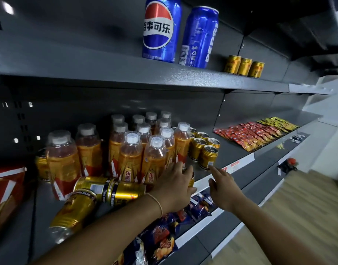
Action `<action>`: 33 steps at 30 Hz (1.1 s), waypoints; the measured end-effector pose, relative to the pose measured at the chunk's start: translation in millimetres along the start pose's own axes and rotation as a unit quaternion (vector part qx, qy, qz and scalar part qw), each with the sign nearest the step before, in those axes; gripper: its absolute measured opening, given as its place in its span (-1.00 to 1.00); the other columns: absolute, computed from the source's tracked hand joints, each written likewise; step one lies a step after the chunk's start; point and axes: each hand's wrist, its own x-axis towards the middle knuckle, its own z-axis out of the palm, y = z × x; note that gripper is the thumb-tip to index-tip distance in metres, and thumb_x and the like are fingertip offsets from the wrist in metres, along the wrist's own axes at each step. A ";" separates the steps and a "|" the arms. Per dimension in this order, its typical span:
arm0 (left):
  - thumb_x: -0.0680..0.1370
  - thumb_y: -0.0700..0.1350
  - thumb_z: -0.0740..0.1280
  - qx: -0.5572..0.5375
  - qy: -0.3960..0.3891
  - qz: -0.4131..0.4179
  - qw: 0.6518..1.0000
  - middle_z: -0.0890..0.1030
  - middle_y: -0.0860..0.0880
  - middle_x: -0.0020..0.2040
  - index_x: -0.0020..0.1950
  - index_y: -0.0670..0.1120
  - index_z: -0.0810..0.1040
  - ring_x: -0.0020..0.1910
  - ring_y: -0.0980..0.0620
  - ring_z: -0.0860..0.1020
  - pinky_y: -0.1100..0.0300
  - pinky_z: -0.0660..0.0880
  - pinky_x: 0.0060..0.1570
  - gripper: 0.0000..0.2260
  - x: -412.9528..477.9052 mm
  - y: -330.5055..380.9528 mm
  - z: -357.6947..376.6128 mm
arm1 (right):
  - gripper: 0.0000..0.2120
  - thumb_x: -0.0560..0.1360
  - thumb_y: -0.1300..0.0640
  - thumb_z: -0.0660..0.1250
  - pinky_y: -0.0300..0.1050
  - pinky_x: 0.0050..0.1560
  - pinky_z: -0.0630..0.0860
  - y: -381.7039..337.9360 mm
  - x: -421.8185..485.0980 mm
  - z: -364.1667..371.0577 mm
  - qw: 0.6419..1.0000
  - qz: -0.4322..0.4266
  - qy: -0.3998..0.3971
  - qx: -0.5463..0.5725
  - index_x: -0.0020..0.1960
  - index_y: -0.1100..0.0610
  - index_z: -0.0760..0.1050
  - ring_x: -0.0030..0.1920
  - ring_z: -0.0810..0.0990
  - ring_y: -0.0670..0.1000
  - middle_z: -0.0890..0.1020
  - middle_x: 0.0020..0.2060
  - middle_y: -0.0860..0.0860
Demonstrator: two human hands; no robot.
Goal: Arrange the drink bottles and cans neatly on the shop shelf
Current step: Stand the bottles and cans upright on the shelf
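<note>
While the left hand (175, 186) curls round a gold can (191, 179) at the shelf (231, 150) front edge, the right hand (224, 190) is spread open and holds nothing, near the upright cans (204, 148). Bottles (141, 150) crowd behind, fallen cans (110, 190) to the left.

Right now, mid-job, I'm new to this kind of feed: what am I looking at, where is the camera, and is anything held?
There is no machine here: one camera worn on a person's head looks forward and down at two bare hands and a shop shelf. The left hand curls round a gold can, mostly hidden behind its fingers. The right hand is open and holds nothing, fingers stretched toward the upright gold cans. Orange drink bottles stand behind the hands; fallen cans lie on their sides to the left. Two blue cola cans stand on the shelf above.
</note>
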 end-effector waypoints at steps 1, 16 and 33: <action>0.63 0.15 0.17 0.004 -0.001 -0.001 1.000 0.21 -0.11 0.46 0.58 -0.05 0.07 0.42 -0.13 0.21 -0.03 0.27 0.39 -0.40 4.9 1.0 2.8 | -0.50 0.68 0.09 0.10 0.09 0.51 0.20 3.4 6.1 -1.1 1.000 -0.004 0.002 -0.001 0.59 0.05 0.10 0.54 0.17 0.18 0.25 0.55 0.07; 0.61 0.11 0.23 0.063 -0.013 -0.068 0.996 0.20 -0.09 0.45 0.59 -0.05 0.04 0.42 -0.13 0.18 0.01 0.30 0.37 -0.36 111.9 26.1 45.5 | -0.44 0.62 0.13 0.17 0.10 0.45 0.31 90.8 125.9 -32.1 0.992 -0.117 -0.009 0.046 0.59 0.08 0.14 0.47 0.30 0.18 0.34 0.50 0.11; 0.65 0.03 0.18 0.145 0.014 -0.163 0.976 -0.03 -0.17 0.61 0.59 -0.19 -0.01 0.58 -0.12 -0.14 0.10 -0.26 0.46 -0.38 166.9 37.7 86.9 | -0.53 0.55 -0.02 0.38 -0.11 0.56 0.05 139.3 199.9 -13.1 0.932 -0.359 -0.004 0.039 0.44 0.00 0.44 0.55 0.11 -0.12 0.35 0.49 -0.17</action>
